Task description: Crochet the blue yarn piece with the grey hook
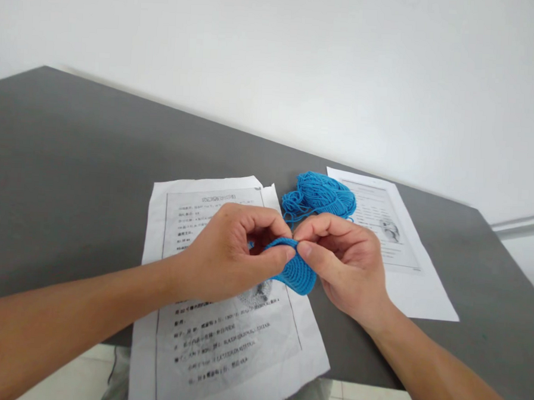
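My left hand (230,255) and my right hand (344,261) meet above a printed sheet, both pinching a small blue crocheted piece (296,274) between thumb and fingers. Its rounded lower edge hangs below my thumbs. Just behind my hands lies a loose ball of blue yarn (318,197) on the grey table (71,172). A strand seems to run from the ball toward the piece. Whether a hook is in my fingers is hidden.
Two printed paper sheets lie on the table: one (224,341) under my hands, overhanging the near edge, another (402,255) to the right, partly under the yarn. A white wall stands behind the table. Tiled floor shows below the near edge.
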### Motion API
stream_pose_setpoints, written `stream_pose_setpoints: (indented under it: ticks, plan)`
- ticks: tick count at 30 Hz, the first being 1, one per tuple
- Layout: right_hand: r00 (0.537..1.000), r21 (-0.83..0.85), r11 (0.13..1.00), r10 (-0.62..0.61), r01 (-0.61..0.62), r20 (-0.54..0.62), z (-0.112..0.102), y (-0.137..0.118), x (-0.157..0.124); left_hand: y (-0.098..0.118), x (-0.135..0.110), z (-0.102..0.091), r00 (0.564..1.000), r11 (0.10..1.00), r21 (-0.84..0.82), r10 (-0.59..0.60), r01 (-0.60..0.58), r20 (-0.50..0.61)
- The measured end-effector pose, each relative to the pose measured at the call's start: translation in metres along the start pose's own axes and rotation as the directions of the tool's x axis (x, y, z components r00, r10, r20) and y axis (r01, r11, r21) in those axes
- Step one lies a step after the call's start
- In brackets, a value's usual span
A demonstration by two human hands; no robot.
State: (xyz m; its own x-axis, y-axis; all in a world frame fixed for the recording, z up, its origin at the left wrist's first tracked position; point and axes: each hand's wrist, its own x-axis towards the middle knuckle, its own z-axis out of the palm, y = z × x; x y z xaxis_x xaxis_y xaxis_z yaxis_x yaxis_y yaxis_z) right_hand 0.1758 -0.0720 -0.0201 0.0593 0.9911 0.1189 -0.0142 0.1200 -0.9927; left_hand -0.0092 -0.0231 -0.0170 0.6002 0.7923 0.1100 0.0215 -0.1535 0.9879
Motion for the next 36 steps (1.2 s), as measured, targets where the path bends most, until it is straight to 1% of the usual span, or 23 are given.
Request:
stream_pose_setpoints:
  ticks: [7,13,19,31,36]
  plan:
    - [1.000,-0.085,0.996,-0.020,0.018,-0.023,0.0034,-0.0051,0.0005,0.0016,-0.0006,-0.0011,1.000,1.000,0.001,0.026,-0.026,0.016]
    - [0.999,-0.060,0.998,-0.016,0.012,-0.052,0.0025,-0.0029,0.0006,0.0024,0.0006,-0.0008,0.998,0.997,0.056,0.048,-0.046,-0.035]
    - [1.000,-0.009,1.000,-0.006,0.006,-0.017,-0.0002,0.0010,0.0000,0.0024,0.0009,-0.0010,0.998,0.995,0.087,0.048,-0.044,-0.046]
    - [0.999,-0.024,0.999,-0.023,0.022,-0.025,0.0011,-0.0008,0.0002,0.0026,0.0004,-0.0008,0.998,0.997,0.070,0.037,-0.034,-0.041]
    - [0.999,-0.057,0.998,-0.024,0.023,-0.021,0.0027,-0.0033,0.0007,0.0035,0.0005,-0.0015,0.999,0.997,0.064,0.047,-0.047,-0.009]
